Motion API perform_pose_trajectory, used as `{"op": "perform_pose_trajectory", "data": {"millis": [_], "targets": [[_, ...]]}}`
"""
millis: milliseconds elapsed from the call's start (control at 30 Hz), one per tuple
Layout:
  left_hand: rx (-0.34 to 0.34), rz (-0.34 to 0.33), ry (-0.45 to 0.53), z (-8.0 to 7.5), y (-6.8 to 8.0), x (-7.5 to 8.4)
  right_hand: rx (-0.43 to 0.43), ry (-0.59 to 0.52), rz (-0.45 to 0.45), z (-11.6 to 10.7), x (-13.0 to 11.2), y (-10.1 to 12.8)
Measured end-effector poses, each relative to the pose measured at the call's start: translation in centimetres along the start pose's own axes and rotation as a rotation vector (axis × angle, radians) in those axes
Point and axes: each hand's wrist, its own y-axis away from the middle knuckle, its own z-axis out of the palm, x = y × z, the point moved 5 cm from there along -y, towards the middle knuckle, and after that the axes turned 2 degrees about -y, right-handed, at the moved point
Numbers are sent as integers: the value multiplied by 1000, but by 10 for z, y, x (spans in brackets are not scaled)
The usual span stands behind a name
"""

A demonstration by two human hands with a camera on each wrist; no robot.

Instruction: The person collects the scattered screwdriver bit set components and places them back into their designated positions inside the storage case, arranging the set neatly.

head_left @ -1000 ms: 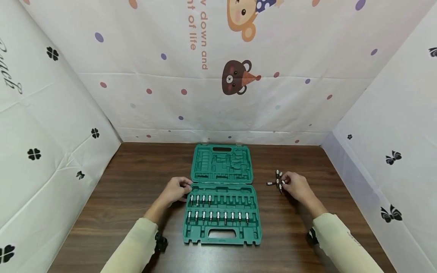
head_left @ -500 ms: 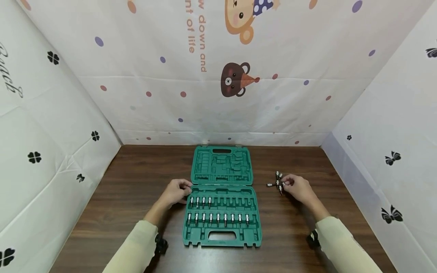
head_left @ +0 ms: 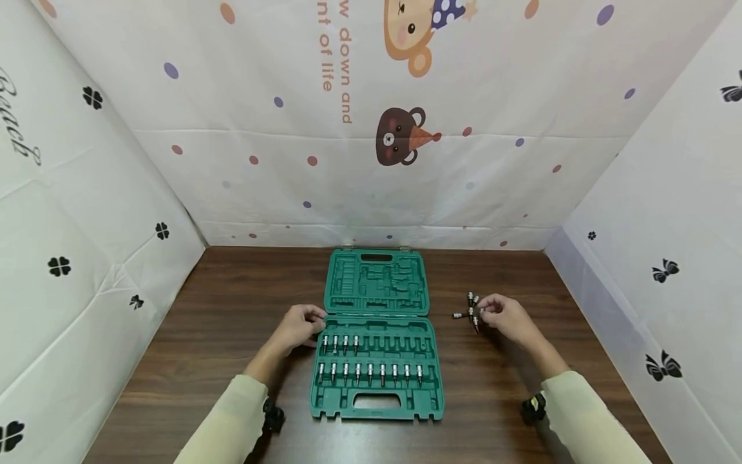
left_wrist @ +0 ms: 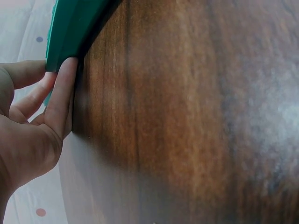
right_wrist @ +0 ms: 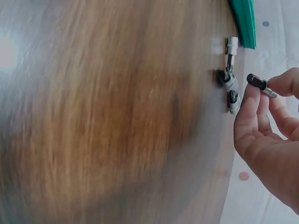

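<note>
My left hand (head_left: pixel 298 324) rests against the left edge of the green case (head_left: pixel 377 367), its fingers (left_wrist: pixel 60 98) laid nearly straight along the rim, gripping nothing. Just right of those fingers, four bit sockets (head_left: pixel 341 341) fill the near-left slots of the upper row; the rest of that row stands bare, while the lower row looks full. Farther right, my right hand (head_left: pixel 505 317) pinches one bit socket (right_wrist: pixel 259 85) between thumb and fingertips, lifted just above the loose pile (head_left: pixel 471 309) by its fingertips. I judge roughly two-thirds seated.
</note>
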Motion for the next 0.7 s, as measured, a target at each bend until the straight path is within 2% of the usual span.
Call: {"op": "perform_pose_trajectory", "data": {"millis": [167,333,700], "targets": [[-5,7,0,0,-2,-1,-29,-128,-3,3,-9,0],[-4,9,-5,-1,-2,-1,-94,-262,-5,12,-17,-1],[-13,4,5,-2,-2,-1,-212,-301,-13,37,-38,0]]}}
